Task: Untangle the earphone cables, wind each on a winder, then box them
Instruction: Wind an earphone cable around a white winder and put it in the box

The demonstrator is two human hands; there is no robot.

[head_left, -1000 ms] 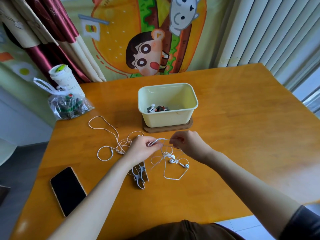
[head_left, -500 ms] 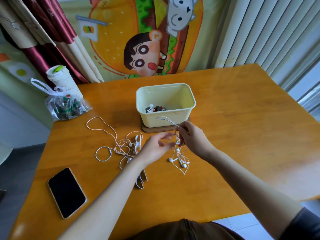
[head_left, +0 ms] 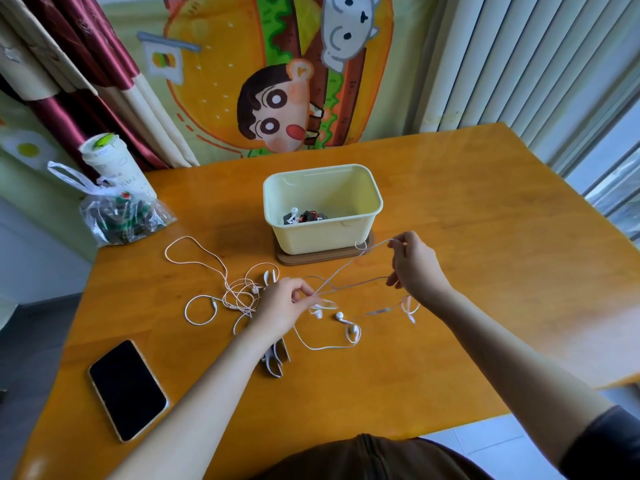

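Cable [head_left: 349, 271] of one white earphone set runs taut in two strands between the hands, lifted off the worktop [head_left: 467, 306]. The strands meet at the left hand [head_left: 280, 306], where thumb and fingertip pinch them. They spread toward the right hand [head_left: 415, 268], whose curled fingers hold one strand high and one low. The set's earbuds [head_left: 341, 317] and a slack loop lie on the wood below the span, at five o'clock from the left hand. A short end with what looks like an inline remote [head_left: 381, 310] hangs at six o'clock from the right hand.

Untangling looks to be the step in hand: this set is being drawn clear of the second tangle [head_left: 239, 292], which lies at nine o'clock from the left hand, just beside it. Nothing is wound yet on this set. The next move probably calls for tracing the strands to whatever crossing remains near the earbuds and easing it loose without pulling it tight. After that comes a reach for a winder [head_left: 275, 362], partly hidden under the left forearm at six o'clock from that hand.

At twelve o'clock from the hands stands the pale yellow box [head_left: 322, 209] with some small items already inside. A phone [head_left: 127, 389] lies at seven o'clock, and a plastic bag [head_left: 117, 216] and a cup [head_left: 114, 168] sit at ten o'clock
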